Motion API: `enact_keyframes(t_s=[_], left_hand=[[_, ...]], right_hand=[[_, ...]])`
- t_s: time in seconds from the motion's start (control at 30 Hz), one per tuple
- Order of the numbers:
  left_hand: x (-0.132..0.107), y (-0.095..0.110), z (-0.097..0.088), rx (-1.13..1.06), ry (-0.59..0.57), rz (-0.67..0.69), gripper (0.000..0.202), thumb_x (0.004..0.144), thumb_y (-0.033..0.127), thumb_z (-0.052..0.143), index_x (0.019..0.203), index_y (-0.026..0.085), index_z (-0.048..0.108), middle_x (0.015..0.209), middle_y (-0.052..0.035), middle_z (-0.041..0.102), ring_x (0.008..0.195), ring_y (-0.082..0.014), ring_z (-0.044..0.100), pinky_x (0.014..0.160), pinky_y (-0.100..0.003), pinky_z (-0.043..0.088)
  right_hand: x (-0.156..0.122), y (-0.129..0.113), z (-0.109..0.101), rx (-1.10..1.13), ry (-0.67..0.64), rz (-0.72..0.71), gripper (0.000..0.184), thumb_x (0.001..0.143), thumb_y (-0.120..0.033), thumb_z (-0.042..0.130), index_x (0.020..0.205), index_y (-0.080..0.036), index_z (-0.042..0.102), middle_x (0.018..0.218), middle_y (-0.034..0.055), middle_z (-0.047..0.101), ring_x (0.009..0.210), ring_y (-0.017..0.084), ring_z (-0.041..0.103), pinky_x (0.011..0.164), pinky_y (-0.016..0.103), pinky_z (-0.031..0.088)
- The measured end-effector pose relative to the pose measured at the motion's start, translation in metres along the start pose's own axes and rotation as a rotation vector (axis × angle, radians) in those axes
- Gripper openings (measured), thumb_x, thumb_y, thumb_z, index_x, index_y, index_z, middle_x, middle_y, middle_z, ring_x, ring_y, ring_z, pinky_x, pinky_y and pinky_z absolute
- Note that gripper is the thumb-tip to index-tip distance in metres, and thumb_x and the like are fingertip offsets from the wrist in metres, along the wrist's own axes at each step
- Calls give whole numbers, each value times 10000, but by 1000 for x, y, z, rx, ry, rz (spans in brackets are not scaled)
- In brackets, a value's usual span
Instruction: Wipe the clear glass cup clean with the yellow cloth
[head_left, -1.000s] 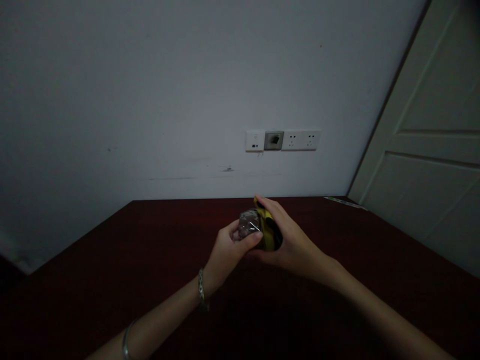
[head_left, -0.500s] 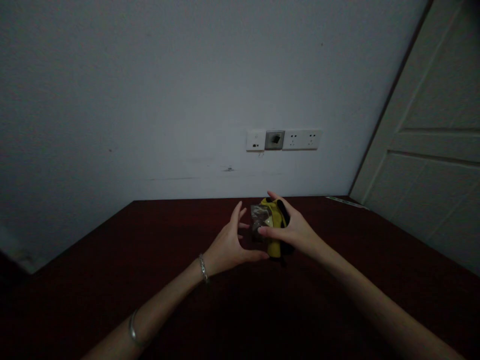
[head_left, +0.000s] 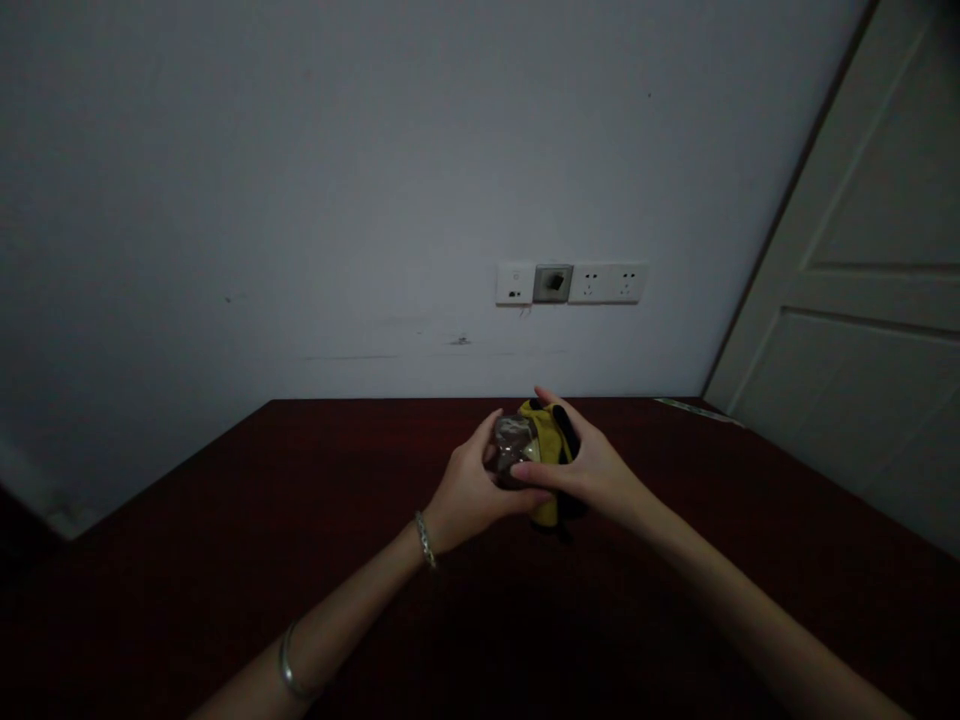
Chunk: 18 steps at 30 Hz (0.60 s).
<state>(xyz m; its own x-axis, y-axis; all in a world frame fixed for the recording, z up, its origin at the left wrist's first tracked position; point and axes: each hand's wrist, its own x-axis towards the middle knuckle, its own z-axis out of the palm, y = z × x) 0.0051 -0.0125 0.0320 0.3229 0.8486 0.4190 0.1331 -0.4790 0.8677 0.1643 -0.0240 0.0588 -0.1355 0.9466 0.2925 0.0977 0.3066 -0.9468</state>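
Note:
My right hand point(head_left: 592, 465) grips a yellow and black soft, pouch-like thing point(head_left: 553, 435), its thumb laid across the front and its fingers behind. From the left side of the yellow thing sticks a shiny, clear-plastic packet point(head_left: 514, 440) with something dark brown in it. My left hand point(head_left: 472, 478) is closed round the packet's left side, its thumb reaching under to the lower edge of the yellow thing. Dim light and the fingers hide the exact kind of both things. They are held just above the dark red tabletop point(head_left: 337, 480).
Behind the table stands a pale wall point(head_left: 337, 200) with a row of sockets and switches point(head_left: 570, 284). A panelled door point(head_left: 862, 350) is at the right. A thin light strip point(head_left: 697, 410) lies near the table's back right edge.
My left hand has moved right and closed from open, spread fingers onto the plastic packet. My right hand keeps its grip on the yellow and black thing.

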Motion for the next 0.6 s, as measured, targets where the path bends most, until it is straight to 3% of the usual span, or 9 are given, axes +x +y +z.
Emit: enact_keyframes(t_s=[0.17,0.37,0.6], left_hand=[[-2,2,0,-53,12,30,750,546,253,831,1190,173,455,1105,-99,645,999,-260,634,870,-406,523],[-7,0,2,-11,13,81,742,547,280,835,1177,190,454,1144,-108,620,1000,-259,628,828,-381,548],[-10,-3,3,47,36,102,797,541,283,834,1214,170,423,1112,-109,618,958,-242,635,793,-359,569]], right_hand=[[1,6,-6,-5,-63,-63,948,616,-385,783,1414,-211,301,1324,136,518,1159,283,550,1014,477,417],[13,16,-22,13,-119,-19,586,823,-484,576,1335,-233,440,1273,107,581,1130,280,576,973,489,454],[12,10,-23,-104,-59,-70,555,837,-451,573,1329,-238,430,1246,86,597,1123,262,577,986,487,443]])
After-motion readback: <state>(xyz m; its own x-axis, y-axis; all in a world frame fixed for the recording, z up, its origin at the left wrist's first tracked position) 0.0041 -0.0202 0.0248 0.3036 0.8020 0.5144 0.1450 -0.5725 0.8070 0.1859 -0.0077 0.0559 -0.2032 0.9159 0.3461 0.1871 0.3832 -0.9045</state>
